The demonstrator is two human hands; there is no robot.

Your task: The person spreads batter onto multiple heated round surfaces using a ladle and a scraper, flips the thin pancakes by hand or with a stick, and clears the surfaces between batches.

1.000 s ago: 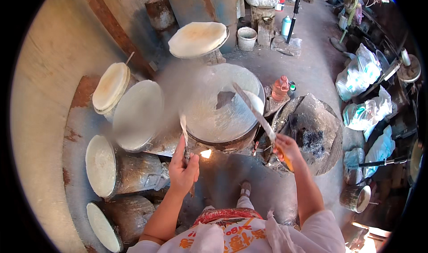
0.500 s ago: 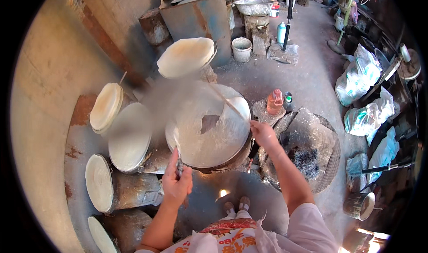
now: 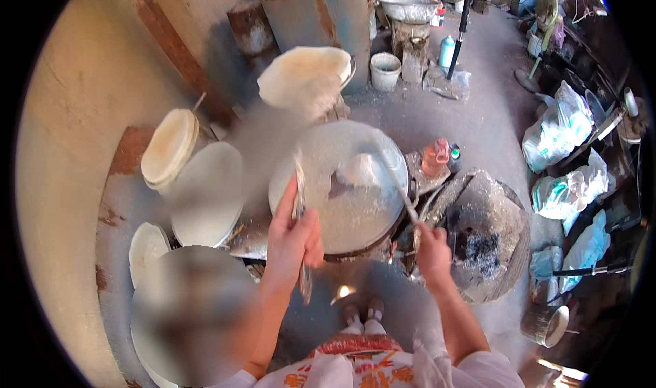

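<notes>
A broad round griddle (image 3: 342,227) lies in front of me, coated with a thin pale layer that has a dark bare gap left of a whiter patch (image 3: 363,169). My right hand (image 3: 433,251), at the griddle's near right edge, is closed round a thin stick (image 3: 408,205). The stick's far part reaches over the griddle and is blurred by motion. My left hand (image 3: 294,236) is above the griddle's near left edge. Gripped in it is a long, thin, pale grey thing with ragged ends (image 3: 305,284), perhaps a folded rag.
Pale round sheets (image 3: 304,70) are stacked beyond the griddle, with another stack (image 3: 167,142) at left. A pink bottle (image 3: 435,159) stands right of the griddle, near a stove top with black ash (image 3: 480,246). Farther off are a bucket (image 3: 386,77) and a black stand (image 3: 461,36).
My left hand has risen away from me to the griddle's edge. The right hand has drawn nearer to me, and its stick points farther right. A blurred round area now covers the lower left.
</notes>
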